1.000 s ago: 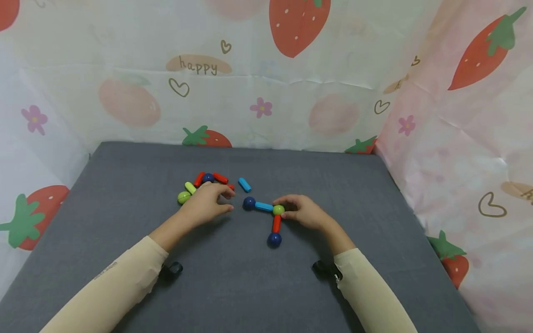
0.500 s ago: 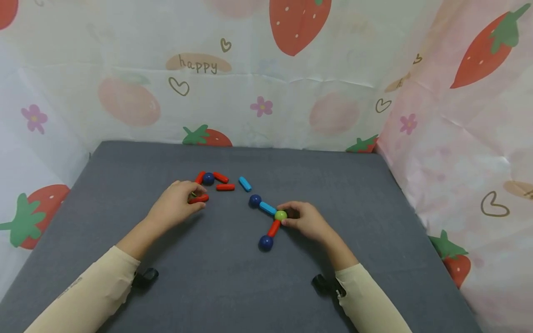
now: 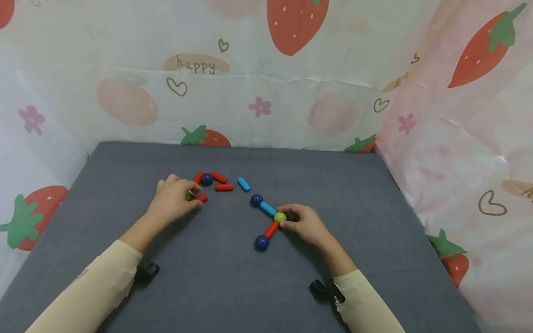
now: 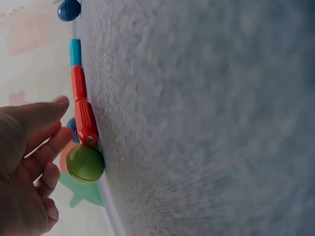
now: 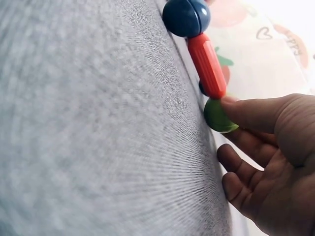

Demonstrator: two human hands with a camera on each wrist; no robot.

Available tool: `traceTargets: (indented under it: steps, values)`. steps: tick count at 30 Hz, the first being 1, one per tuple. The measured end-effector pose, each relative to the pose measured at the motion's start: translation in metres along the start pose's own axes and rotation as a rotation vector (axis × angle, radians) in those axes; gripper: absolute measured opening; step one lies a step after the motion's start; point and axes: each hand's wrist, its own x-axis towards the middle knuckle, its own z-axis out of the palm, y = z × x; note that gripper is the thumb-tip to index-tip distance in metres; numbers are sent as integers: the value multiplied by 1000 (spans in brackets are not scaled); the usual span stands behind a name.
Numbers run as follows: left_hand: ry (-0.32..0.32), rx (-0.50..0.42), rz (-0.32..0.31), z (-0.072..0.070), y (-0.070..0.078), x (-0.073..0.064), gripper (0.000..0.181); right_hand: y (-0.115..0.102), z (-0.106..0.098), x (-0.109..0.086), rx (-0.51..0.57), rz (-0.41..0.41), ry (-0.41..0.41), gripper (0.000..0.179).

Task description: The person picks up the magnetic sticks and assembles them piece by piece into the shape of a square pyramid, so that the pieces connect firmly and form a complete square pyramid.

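Note:
My right hand (image 3: pixel 308 226) pinches a green ball (image 3: pixel 280 218) between thumb and fingers. From this ball, a light-blue magnetic rod (image 3: pixel 268 208) reaches a dark-blue ball (image 3: pixel 256 200), and a red rod (image 3: pixel 272 229) reaches another dark-blue ball (image 3: pixel 261 243). The left hand (image 3: pixel 170 199) hovers at the loose pieces, beside a red rod (image 3: pixel 201 198) that it partly covers. In the left wrist view its thumb and fingers are apart with nothing between them, and a second green ball (image 4: pixel 85 163) lies just past the fingertips.
Farther back on the grey table (image 3: pixel 354 185) lie a dark-blue ball (image 3: pixel 207 179) between two red rods, a loose red rod (image 3: pixel 224 187) and a light-blue rod (image 3: pixel 243 184). A strawberry-print cloth (image 3: pixel 258 83) hangs behind.
My left hand has moved left, away from the red rods, to the nearer pieces. The right hand has turned the ball-and-rod assembly, swinging its near dark-blue ball leftward.

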Motion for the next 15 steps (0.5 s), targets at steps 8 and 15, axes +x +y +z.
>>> traceTargets:
  steps: [8, 15]
  values:
    - [-31, 81, 4, 5, -2, 8, 28, 1, 1, 0, -6, -2, 20, 33]
    - [-55, 106, 3, 6, 4, 12, 24, 2, 3, -4, 5, 5, 35, 34]
